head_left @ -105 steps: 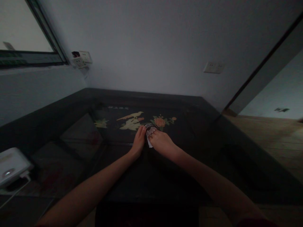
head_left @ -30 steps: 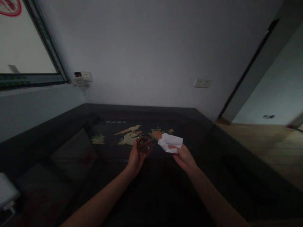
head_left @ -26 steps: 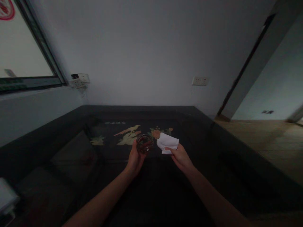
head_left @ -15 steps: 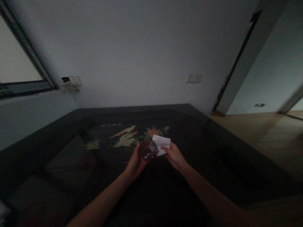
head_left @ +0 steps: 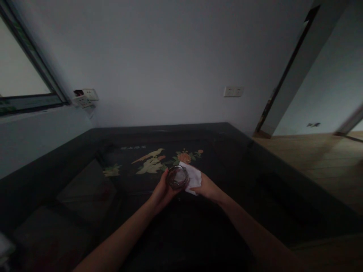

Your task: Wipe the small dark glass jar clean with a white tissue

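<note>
Two hands are in the lower middle of the frame, both above the dark desk. The left hand is clamped on a round glass vessel, which is at the centre, a little below the middle of the frame. The fingers are around its left side and its lower side, and the round opening is turned toward the camera. The right hand is closed on a white tissue, and this tissue lies against the right side of the vessel. Whether some fingers of this hand also touch the glass, I cannot tell, because the tissue covers them. Just behind the vessel, the desk has a printed yellow bird and, more to the right, an orange flower with green leaves. A line of pale characters is above the bird, and one more printed plant is at the left. At the lower left edge there is a part of a white object, cut by the frame. On the pale wall there is one double socket right of the centre, and other sockets are at the upper left, near the window. A wooden floor is seen at the right.
</note>
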The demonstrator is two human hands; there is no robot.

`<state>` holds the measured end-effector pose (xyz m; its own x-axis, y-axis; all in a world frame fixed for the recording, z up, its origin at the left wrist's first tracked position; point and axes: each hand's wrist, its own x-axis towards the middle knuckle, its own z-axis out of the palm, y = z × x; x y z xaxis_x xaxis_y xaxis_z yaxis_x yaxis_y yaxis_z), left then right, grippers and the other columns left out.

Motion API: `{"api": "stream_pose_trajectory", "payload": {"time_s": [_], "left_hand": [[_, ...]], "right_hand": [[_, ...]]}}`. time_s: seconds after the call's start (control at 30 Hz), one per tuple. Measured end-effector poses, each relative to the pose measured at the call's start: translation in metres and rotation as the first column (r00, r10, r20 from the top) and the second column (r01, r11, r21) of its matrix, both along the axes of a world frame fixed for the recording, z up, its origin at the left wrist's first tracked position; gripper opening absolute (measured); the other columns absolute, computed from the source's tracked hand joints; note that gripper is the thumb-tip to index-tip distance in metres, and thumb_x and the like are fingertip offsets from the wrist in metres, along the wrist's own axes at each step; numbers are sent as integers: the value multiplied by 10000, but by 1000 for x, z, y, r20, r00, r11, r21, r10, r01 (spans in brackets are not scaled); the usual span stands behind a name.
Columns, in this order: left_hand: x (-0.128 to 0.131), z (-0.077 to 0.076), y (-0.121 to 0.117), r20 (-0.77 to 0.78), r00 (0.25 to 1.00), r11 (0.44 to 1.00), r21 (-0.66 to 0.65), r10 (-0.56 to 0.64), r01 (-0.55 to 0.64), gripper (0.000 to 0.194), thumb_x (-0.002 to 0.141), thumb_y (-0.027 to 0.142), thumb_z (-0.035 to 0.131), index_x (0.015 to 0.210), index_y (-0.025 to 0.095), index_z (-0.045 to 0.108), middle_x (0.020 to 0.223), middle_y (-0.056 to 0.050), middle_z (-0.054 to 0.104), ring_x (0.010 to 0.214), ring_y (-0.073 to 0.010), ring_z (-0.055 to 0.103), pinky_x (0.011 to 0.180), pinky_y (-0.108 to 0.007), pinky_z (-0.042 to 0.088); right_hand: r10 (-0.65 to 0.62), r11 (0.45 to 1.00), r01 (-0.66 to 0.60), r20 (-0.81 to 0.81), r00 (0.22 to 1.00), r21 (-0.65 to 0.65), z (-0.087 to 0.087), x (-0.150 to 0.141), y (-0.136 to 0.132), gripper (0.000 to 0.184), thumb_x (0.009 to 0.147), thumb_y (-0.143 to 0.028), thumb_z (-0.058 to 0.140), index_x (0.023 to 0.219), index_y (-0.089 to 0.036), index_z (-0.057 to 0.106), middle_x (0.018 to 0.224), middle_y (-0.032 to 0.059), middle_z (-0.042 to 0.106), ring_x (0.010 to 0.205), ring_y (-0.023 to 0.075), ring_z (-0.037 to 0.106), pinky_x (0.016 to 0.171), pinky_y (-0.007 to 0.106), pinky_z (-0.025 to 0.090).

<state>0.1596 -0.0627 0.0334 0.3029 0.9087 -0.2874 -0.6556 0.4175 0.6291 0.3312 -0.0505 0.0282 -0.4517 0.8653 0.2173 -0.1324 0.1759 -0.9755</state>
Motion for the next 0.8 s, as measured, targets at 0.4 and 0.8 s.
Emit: {"api": "stream_pose_trajectory", "payload": {"time_s": [0.4,0.8], "left_hand": [[-3,5,3,-77,993,996,24,87,-85,350,917,365,402,1021,102,607,1045,-141,663,900,-238,656,830,-425,524],[11,6,-7,-18,976,976,50,215,-214,311,929,322,397,1019,116,611,1012,-106,683,912,-199,649,880,-370,504]], "right_hand": [[-456,879,393,236,858,268,-12,17,16,668,626,-30,576,1262,-225,509,1196,82,592,1022,237,583,801,375,518],[-480,775,277,246,842,568,-13,-11,-15,778,712,-357,721,1379,-270,329,1310,114,457,1202,289,422,990,475,381]]}}
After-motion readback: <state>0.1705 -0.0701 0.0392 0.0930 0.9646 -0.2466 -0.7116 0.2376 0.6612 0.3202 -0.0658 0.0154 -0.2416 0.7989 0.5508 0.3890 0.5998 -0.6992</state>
